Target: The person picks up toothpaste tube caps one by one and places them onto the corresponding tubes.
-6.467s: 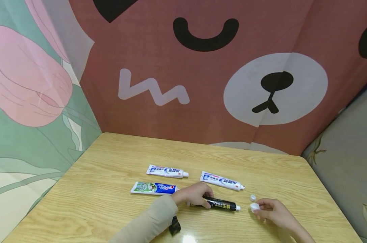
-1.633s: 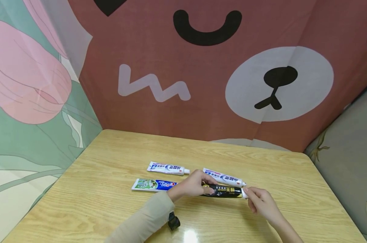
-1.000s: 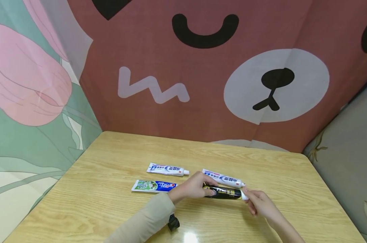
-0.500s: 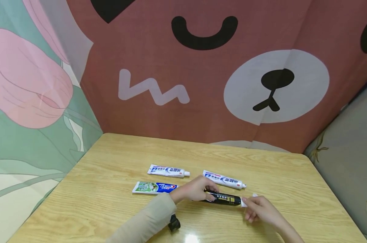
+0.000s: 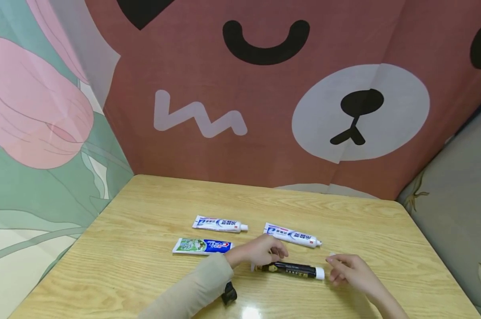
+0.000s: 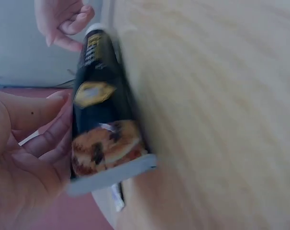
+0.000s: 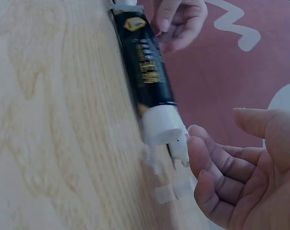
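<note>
A black toothpaste tube (image 5: 294, 269) with gold lettering lies on the table, a white cap (image 5: 320, 273) on its right end. My left hand (image 5: 262, 251) hovers at the tube's far side, fingers loosely bent and gripping nothing; in the left wrist view, thumb and fingers sit beside the tube (image 6: 104, 103). To the right of the cap, my right hand (image 5: 354, 274) is held with relaxed fingers and nothing between them. In the right wrist view, a small loose white cap (image 7: 165, 194) stands on the table near those fingers, blurred.
Behind the black tube lie two white toothpaste tubes: one at left (image 5: 219, 224), capped, and one at right (image 5: 292, 235) with a bare nozzle. A green and blue tube (image 5: 202, 246) is left of my left hand. A printed cloth (image 5: 264, 155) hangs behind the table (image 5: 164, 199).
The white cap went from my right fingers onto the black tube's nozzle. Both hands then lowered the tube to the table and let go; the right hand drew slightly away to the right.
</note>
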### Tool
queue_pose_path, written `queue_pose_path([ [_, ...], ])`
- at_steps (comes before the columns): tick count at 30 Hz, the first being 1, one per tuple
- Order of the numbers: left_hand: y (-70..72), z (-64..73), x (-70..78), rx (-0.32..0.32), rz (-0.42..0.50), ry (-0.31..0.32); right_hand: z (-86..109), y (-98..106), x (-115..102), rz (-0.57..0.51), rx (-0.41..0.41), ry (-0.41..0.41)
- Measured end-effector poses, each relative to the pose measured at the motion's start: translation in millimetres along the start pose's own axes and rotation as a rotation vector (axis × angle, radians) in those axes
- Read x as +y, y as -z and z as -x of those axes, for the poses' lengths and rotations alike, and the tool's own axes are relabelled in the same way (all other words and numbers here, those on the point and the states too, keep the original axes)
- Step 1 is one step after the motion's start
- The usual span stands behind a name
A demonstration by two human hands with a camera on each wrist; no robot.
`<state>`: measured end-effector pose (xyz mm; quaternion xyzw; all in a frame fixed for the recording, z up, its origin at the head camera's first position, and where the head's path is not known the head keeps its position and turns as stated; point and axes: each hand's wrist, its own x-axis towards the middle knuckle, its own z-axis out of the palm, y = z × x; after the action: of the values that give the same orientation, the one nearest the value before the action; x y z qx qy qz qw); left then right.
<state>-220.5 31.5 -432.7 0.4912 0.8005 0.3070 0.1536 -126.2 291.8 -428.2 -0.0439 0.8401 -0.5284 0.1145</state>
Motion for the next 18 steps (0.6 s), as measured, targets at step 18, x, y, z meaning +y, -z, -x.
queue_pose_path([
  [18,9.5,2.5,1.9,0.056,0.085,0.003,2.8,6.6,-5.5,0.007,0.023,0.002],
])
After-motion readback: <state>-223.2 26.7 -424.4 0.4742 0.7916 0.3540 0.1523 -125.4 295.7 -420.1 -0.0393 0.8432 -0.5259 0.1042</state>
